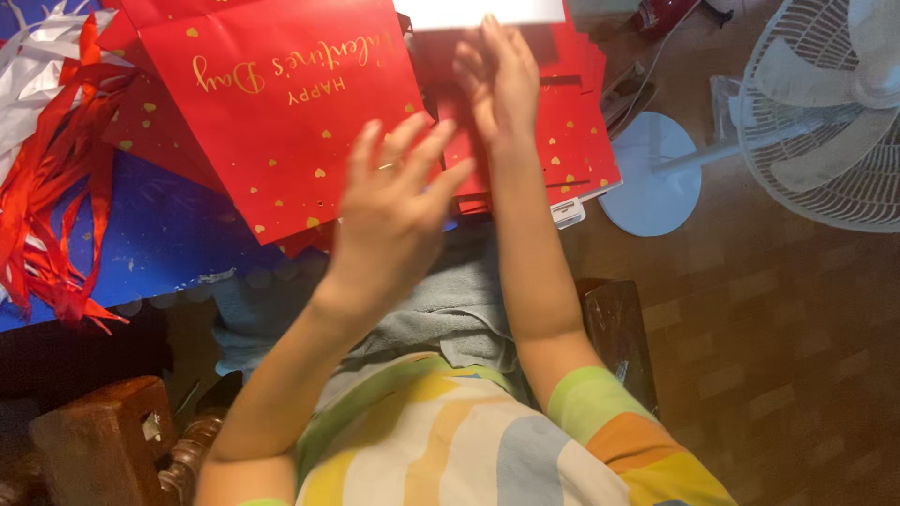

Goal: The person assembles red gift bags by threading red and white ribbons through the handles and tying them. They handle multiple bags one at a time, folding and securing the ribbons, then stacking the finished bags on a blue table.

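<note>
Red card stock with small gold hearts and gold lettering makes up the flat paper bag (281, 103) lying on the blue table cover (169, 234) in front of me. It sits partly over a stack of like red bags (572, 131) to its right. I judge the bag light, thin and fairly stiff along its folds, with a smooth coated face that would slide under a flat palm and crease if pinched hard. The safest hold looks to be at a free edge or corner, thumb beneath and fingers above.

My left hand (394, 220) hovers at the bag's lower right corner, fingers spread and loose, palm down, gripping nothing; it is blurred, so I cannot tell whether the fingertips touch the paper. My right hand (502, 80) reaches farther forward over the stack, fingers straight and together, laid flat or nearly so on the top sheet, not closed on anything. Both forearms extend forward from my lap.

Red and silver ribbons (47, 187) lie at the table's left edge. A white pedestal fan (825, 112) stands on the wooden floor to the right.
</note>
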